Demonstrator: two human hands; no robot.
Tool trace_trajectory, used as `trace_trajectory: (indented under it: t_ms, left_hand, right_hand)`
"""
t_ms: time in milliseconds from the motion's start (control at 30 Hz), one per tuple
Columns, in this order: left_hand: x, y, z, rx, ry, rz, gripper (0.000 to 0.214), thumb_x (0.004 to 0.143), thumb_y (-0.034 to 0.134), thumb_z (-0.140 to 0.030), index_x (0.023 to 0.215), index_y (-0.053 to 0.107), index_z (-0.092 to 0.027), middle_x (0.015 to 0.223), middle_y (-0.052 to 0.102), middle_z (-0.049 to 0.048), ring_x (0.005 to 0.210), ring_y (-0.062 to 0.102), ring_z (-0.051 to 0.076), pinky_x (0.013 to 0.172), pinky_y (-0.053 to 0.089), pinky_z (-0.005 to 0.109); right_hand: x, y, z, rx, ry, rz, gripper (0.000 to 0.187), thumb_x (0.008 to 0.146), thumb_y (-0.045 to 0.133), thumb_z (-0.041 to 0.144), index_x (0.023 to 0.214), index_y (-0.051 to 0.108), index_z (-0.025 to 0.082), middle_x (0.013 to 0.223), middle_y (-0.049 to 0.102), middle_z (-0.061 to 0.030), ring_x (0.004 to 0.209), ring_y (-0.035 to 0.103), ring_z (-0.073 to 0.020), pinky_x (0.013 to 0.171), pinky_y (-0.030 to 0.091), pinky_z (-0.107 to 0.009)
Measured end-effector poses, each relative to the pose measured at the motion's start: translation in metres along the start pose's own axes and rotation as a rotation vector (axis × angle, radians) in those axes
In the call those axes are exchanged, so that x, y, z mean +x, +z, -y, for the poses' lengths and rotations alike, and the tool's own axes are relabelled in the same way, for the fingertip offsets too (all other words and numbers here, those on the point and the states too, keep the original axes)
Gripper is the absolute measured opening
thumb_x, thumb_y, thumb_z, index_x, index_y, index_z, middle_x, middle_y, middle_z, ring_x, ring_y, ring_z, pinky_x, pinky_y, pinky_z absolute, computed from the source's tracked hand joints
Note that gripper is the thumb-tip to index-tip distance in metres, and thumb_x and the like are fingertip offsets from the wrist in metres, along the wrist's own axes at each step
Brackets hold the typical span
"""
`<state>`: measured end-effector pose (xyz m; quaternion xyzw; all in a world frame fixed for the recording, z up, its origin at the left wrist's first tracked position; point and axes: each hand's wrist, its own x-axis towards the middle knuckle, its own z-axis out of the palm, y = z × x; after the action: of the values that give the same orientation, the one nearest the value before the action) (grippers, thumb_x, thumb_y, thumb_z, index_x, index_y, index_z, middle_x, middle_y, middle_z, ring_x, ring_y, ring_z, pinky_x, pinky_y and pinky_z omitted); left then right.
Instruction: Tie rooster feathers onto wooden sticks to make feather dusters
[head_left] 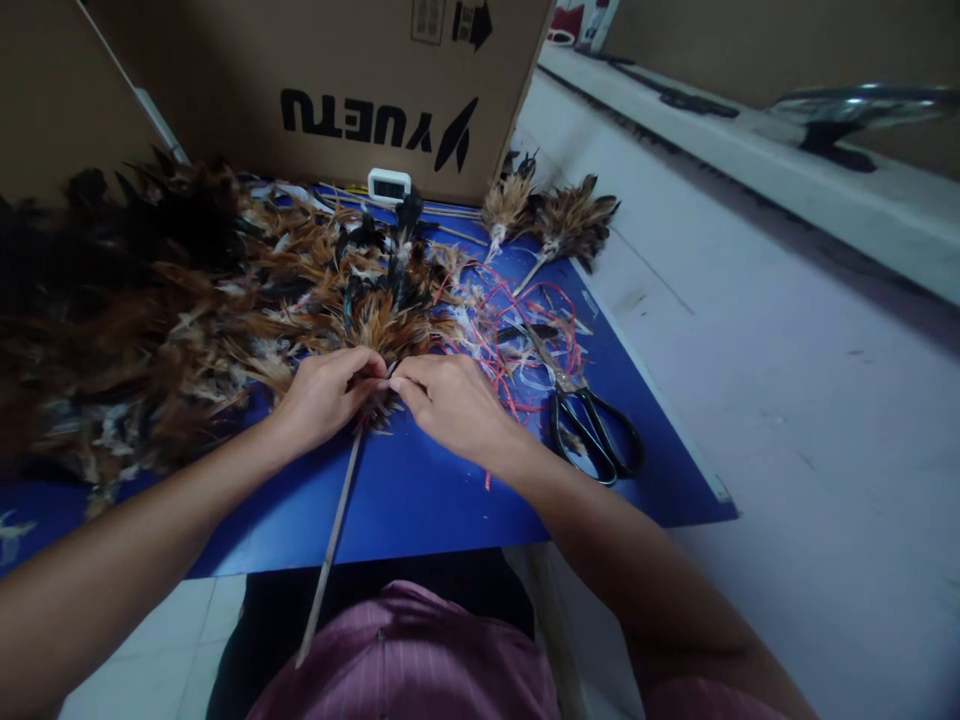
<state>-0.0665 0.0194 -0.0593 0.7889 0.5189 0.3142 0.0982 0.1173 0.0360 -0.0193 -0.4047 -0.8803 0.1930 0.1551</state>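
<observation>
Both hands meet at the base of a feather duster (386,320) with brown and black feathers. Its thin wooden stick (331,545) slants down past the table's front edge toward my lap. My left hand (330,392) is closed around the feather base, fingers curled. Thumb and forefinger of my right hand (442,395) pinch at the same spot, touching the left fingertips. Whether a strand lies between the right fingers is too small to make out. Left of the hands spreads a large heap of loose feathers (202,320).
Black-handled scissors (592,430) lie on the blue table (450,510) at right, beside tangled red string (517,300). Two finished-looking dusters (574,215) rest at the back right. A cardboard box (360,60) stands behind a small white digital device (389,186). A white wall (750,360) borders the right.
</observation>
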Motion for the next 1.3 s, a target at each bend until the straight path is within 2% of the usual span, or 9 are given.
trace_trajectory:
  t_ms: [167,300,367,467,567,667,867,1133,1300]
  left_hand:
    - [-0.003,0.004,0.001,0.078,0.099,-0.035,0.013,0.086,0.051,-0.02,0.083,0.064,-0.019,0.076,0.069,0.0016,0.069,0.064,0.014,0.063,0.047,0.023]
    - [-0.004,0.003,0.0,0.1,0.139,-0.058,0.018,0.086,0.048,-0.02,0.08,0.065,-0.017,0.072,0.068,0.0029,0.066,0.063,0.014,0.061,0.046,0.023]
    - [-0.005,0.001,-0.001,0.088,0.076,-0.057,0.017,0.086,0.051,-0.022,0.078,0.065,-0.017,0.069,0.067,0.0016,0.062,0.062,0.013,0.059,0.045,0.023]
    - [-0.004,-0.001,-0.003,0.01,-0.03,-0.027,0.013,0.085,0.054,-0.025,0.081,0.065,-0.018,0.069,0.068,-0.0009,0.062,0.062,0.012,0.061,0.045,0.022]
    - [-0.003,-0.002,-0.003,-0.024,-0.084,-0.012,0.013,0.085,0.055,-0.027,0.083,0.066,-0.019,0.072,0.069,-0.0015,0.064,0.063,0.012,0.063,0.045,0.022]
    - [-0.003,-0.003,-0.004,-0.019,-0.111,-0.006,0.014,0.085,0.056,-0.029,0.083,0.066,-0.02,0.073,0.07,-0.0011,0.065,0.063,0.012,0.063,0.045,0.023]
    - [-0.004,-0.005,0.0,-0.053,-0.175,0.023,0.015,0.084,0.057,-0.033,0.082,0.066,-0.02,0.071,0.068,-0.0011,0.063,0.061,0.013,0.064,0.045,0.024]
    - [-0.004,-0.004,0.007,-0.439,-0.42,-0.01,0.023,0.07,0.072,-0.038,0.073,0.062,-0.018,0.069,0.069,0.0019,0.061,0.063,0.015,0.06,0.05,0.027]
    - [-0.002,-0.007,0.003,-0.507,-0.48,0.0,0.025,0.064,0.076,-0.036,0.069,0.061,-0.016,0.069,0.07,0.0034,0.058,0.063,0.014,0.056,0.051,0.025]
  right_hand:
    - [0.001,0.003,0.01,-0.044,-0.012,0.002,0.023,0.091,0.046,0.02,0.088,0.069,0.015,0.088,0.071,-0.0082,0.079,0.062,-0.0176,0.071,0.039,-0.029]
    - [0.005,0.006,0.003,0.086,-0.11,-0.059,0.018,0.089,0.049,0.017,0.085,0.066,0.014,0.086,0.068,-0.0054,0.077,0.06,-0.0145,0.073,0.04,-0.027]
    - [0.005,0.008,-0.008,0.186,-0.136,-0.129,0.009,0.084,0.056,0.015,0.088,0.064,0.015,0.087,0.066,-0.0028,0.075,0.058,-0.0121,0.071,0.04,-0.025]
    - [0.005,0.014,-0.023,0.275,-0.147,-0.193,0.024,0.077,0.064,0.013,0.101,0.062,0.017,0.096,0.063,-0.0025,0.076,0.056,-0.0107,0.07,0.04,-0.024]
    - [0.005,0.024,-0.031,0.323,-0.177,-0.167,0.025,0.081,0.063,0.014,0.107,0.064,0.017,0.093,0.065,-0.0025,0.078,0.058,-0.0109,0.073,0.041,-0.024]
    - [0.008,0.029,-0.03,0.301,-0.204,-0.137,0.014,0.09,0.055,0.018,0.096,0.067,0.016,0.087,0.067,-0.0032,0.081,0.06,-0.0119,0.076,0.041,-0.024]
    - [0.009,0.025,-0.027,0.181,-0.172,-0.12,0.021,0.093,0.048,0.017,0.087,0.068,0.013,0.085,0.066,-0.0047,0.08,0.058,-0.0128,0.075,0.04,-0.025]
    - [0.004,0.031,-0.028,0.087,-0.302,-0.167,0.023,0.092,0.049,0.021,0.083,0.069,0.015,0.087,0.058,-0.0047,0.076,0.052,-0.0123,0.067,0.039,-0.025]
    - [0.008,0.035,-0.029,0.172,-0.385,-0.228,0.021,0.09,0.052,0.022,0.077,0.066,0.014,0.085,0.059,-0.0051,0.083,0.051,-0.0147,0.079,0.041,-0.029]
